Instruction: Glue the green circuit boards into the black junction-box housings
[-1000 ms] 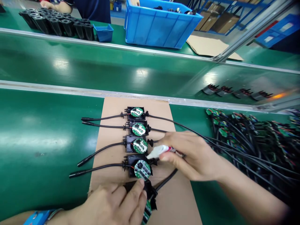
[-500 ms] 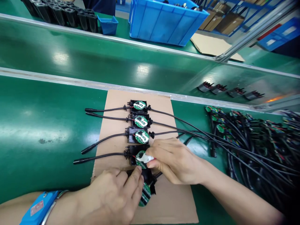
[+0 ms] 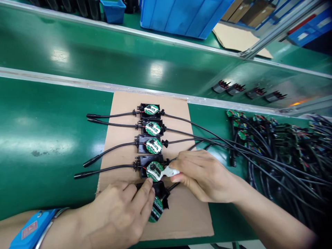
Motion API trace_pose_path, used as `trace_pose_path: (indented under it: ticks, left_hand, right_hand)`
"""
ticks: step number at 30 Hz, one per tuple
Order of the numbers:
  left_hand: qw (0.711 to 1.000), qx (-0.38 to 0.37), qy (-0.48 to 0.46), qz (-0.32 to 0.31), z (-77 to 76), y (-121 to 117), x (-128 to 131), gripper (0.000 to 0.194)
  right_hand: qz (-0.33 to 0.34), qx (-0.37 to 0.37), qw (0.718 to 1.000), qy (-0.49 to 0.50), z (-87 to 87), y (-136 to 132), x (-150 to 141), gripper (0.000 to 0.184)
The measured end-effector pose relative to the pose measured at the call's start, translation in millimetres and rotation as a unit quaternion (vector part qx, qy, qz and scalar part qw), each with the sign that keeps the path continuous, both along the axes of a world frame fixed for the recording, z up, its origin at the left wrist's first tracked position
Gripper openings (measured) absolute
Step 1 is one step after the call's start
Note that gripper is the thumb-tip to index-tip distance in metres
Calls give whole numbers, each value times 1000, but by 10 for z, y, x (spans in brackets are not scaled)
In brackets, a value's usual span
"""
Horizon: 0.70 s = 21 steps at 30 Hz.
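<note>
A round green circuit board point(image 3: 155, 171) with a white paste trail sits in a black plastic housing point(image 3: 147, 160). My left hand point(image 3: 124, 211) has its fingers together, and the index fingertip presses on the board's lower edge. In my right hand point(image 3: 201, 174) a small white-smeared spatula point(image 3: 169, 172) is pinched, its tip at the board's right edge. Just below, partly covered by my left fingers, lies another circuit board point(image 3: 157, 210) without visible paste. Above stand three housings in a column, each with a paste-marked board, the nearest board point(image 3: 154, 146) among them.
Brown cardboard point(image 3: 124, 100) lies under the housings. Black cables point(image 3: 103, 171) run out to both sides. A heap of wired boards point(image 3: 275, 135) covers the right of the green bench. A metal ledge point(image 3: 85, 84) edges the back; a blue bin point(image 3: 181, 17) stands beyond.
My right hand has drawn the spatula a little to the right, uncovering more of the pasted board. The left fingertip stays at the board's edge. The whole view has shifted slightly.
</note>
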<state>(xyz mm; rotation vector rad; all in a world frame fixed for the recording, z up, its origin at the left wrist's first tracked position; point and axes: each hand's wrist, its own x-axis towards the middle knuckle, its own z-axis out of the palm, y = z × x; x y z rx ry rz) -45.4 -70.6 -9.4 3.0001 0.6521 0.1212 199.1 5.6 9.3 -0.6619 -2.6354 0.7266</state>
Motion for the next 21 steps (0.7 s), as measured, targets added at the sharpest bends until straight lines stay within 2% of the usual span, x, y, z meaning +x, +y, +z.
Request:
trace_pose_path:
  ticks: [6, 15, 18, 21]
  left_hand:
    - [999, 24, -25, 8, -37, 2, 12, 45]
    - [1000, -4, -7, 6, -29, -1, -2, 50]
    - [1000, -4, -6, 17, 23, -24, 2, 50]
    - [1000, 4, -14, 10, 101, -154, -14, 47]
  right_hand:
    - [8, 9, 1000, 25, -1, 54, -59, 12]
    - [16, 75, 997, 10, -17, 103, -134, 17]
    - [-4, 93, 996, 12, 15, 60, -49, 12]
    - [-46, 80, 995, 36, 91, -68, 38, 10]
